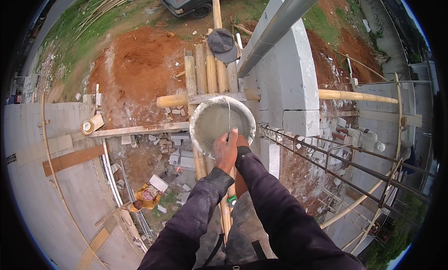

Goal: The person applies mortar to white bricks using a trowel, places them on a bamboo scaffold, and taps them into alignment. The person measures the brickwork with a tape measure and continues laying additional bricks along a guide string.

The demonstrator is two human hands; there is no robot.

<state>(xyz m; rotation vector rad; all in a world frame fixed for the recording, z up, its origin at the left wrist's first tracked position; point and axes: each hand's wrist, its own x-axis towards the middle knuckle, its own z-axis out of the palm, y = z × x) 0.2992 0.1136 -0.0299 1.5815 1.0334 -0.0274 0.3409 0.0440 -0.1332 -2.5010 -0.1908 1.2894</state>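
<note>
The bucket (pixel 192 125) was round and thick-rimmed, its lip crusted with pale, uneven mortar and its inside coated with the same rough residue. Grey mix (pixel 210 125) lay within, smooth and wet-looking. The bucket stood out in front of the person, over bamboo poles (pixel 200 69) and just beyond a flat, weathered board's (pixel 218 98) near edge; whether it rested there or hung could not be told. Its mouth faced up toward the head, and being circular it showed no long axis across the opening. A thin, pale handle (pixel 229 113) ran from the far rim back toward the person, nearly in line with the poles.

The left hand (pixel 225 153) was curled over the near rim area, its fingers drawn in around the handle's near end. The right hand (pixel 241 142) was bent close beside it, partly covered; how tightly it was closed, or on what, could not be told.

Beyond lay a dark fabric cap (pixel 222 45) on the smooth, jointed bamboo. To the right rose a wall of chalky pale blocks (pixel 291 74), beside ribbed, rust-dark steel bars (pixel 345 162).
</note>
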